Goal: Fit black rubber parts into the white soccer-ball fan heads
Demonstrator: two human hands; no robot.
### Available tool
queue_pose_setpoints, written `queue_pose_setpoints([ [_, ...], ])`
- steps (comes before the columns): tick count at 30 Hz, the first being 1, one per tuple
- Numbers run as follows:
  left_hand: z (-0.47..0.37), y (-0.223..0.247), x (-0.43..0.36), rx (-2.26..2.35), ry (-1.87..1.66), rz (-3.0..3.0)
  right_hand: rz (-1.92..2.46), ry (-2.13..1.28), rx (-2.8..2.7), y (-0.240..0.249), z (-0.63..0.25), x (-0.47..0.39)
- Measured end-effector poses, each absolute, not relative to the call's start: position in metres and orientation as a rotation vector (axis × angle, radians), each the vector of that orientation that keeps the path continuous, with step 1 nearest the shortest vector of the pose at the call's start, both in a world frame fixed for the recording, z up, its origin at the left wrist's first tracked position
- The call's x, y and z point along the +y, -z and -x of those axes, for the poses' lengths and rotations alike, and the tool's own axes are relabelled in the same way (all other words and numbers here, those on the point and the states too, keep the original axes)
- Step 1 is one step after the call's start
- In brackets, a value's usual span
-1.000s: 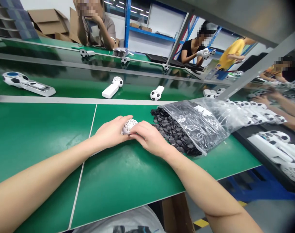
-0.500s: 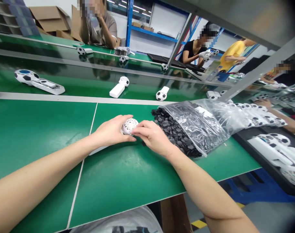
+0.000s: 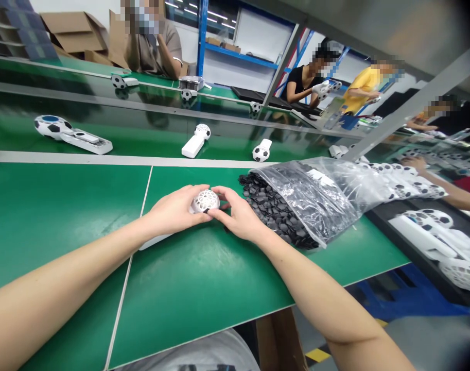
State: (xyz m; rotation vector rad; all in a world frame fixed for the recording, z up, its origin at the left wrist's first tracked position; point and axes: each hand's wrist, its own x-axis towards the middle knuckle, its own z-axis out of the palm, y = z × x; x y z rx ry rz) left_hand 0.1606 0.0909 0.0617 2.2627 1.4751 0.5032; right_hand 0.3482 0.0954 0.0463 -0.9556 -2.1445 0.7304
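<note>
We judge it steadied from both sides: left hand (image 3: 179, 208) and right hand (image 3: 240, 215) fingers gripping the ball-headed device (image 3: 206, 200); black pieces (image 3: 273, 210) right, seemingly for reach

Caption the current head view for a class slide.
Left hand and right hand hold a latticed ball near a bag of black pieces.

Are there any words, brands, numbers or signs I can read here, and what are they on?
None that I can read.
Clear plastic bag of black pieces: its bright white patch shows no readable writing.
Grey cloth at the bottom edge: dark marks, cut off, unreadable.
Round white openwork piece: no lettering I can make out.
</note>
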Motion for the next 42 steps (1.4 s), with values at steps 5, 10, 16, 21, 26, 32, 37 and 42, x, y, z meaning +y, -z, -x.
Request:
queue_pose_setpoints([
  [5, -0.163, -0.067, 0.089, 1.469, -0.506, -2.287, 0.967, -0.761, -2.118, -0.046, -0.344, 0.093],
  [10, -0.16, -0.069, 0.089, 1.515, -0.371, -2.314, 1.221, -0.578, -2.001, -0.061, -0.367, 0.114],
  [16, -0.155, -0.072, 0.091, 1.437, -0.231, -2.564, 1.73, -0.381, -2.239, -0.073, -0.394, 0.122],
  [21, -0.156, -0.07, 0.09, 1.419, -0.26, -2.606, 1.8, -0.074, -2.496, -0.073, -0.378, 0.109],
  [26, -0.156, -0.067, 0.09, 1.426, -0.277, -2.63, 1.728, 0.101, -2.525, -0.066, -0.368, 0.105],
  [32, -0.152, -0.064, 0.095, 1.401, -0.282, -2.585, 1.426, -0.154, -2.479, -0.074, -0.374, 0.106],
  [37, -0.151, -0.062, 0.096, 1.364, -0.309, -2.573, 0.981, -0.477, -2.419, -0.083, -0.374, 0.097],
  [42, -0.151, -0.062, 0.095, 1.353, -0.328, -2.58, 1.023, -0.601, -2.393, -0.088, -0.375, 0.094],
])
